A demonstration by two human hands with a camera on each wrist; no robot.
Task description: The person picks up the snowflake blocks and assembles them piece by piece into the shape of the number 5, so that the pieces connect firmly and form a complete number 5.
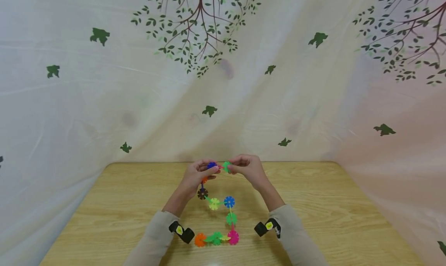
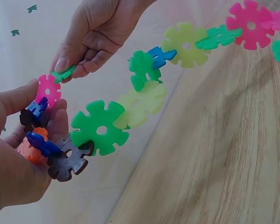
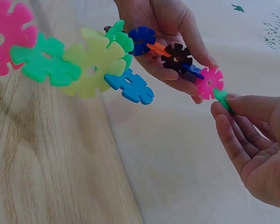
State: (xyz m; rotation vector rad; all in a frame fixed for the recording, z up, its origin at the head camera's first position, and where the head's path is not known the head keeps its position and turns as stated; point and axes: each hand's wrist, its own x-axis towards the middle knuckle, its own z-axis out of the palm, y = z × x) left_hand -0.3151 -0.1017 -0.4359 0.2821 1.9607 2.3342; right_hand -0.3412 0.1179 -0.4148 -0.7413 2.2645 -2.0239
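A chain of colourful plastic snowflake discs hangs from my left hand and curves down through a blue disc and a magenta disc to an orange disc. The left thumb and fingers grip the chain's upper end by a pink disc, with dark blue, black and orange discs bunched beside the palm. Facing it, my right hand pinches a green disc between thumb and fingertips. This green disc meets the pink one's edge; how deeply their slots engage cannot be seen.
A light wood-grain table lies under the hands. Behind its far edge hangs a pale cloth printed with leaves and branches. Each wrist wears a black strap carrying a small camera.
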